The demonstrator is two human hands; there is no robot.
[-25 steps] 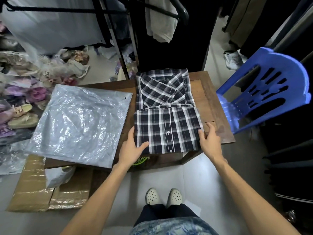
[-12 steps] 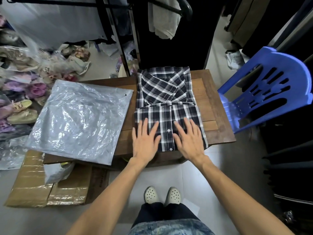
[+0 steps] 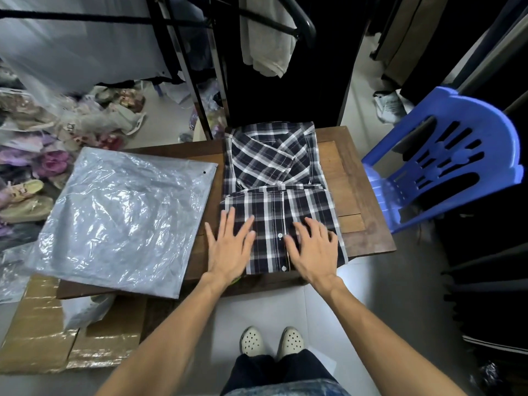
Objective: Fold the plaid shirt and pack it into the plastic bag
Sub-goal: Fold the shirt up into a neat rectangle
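A dark wooden tabletop (image 3: 353,178) carried the work, with a blue plastic chair (image 3: 445,155) standing just off its right edge and flattened cardboard (image 3: 37,332) lying on the floor below its near left corner. A large clear plastic bag (image 3: 125,221) lay flat and crinkled over the left half of the tabletop, its near edge overhanging the front edge and its left corner hanging past the left edge. Beside it, touching or nearly touching its right edge, the plaid shirt (image 3: 274,172) lay folded on the right half, collar toward the far edge and the lower portion doubled up over the front, button placket facing up. The shirt's near fold reached the tabletop's front edge. Both hands rested flat on that near fold, palms down and fingers spread, gripping nothing. The left hand (image 3: 228,247) pressed on the shirt's near left corner, its outer fingers on bare wood, while the right hand (image 3: 313,247) pressed just right of the placket. The two hands lay apart, a strip of plaid and buttons between them. Cream perforated clogs (image 3: 271,341) showed on the floor below.
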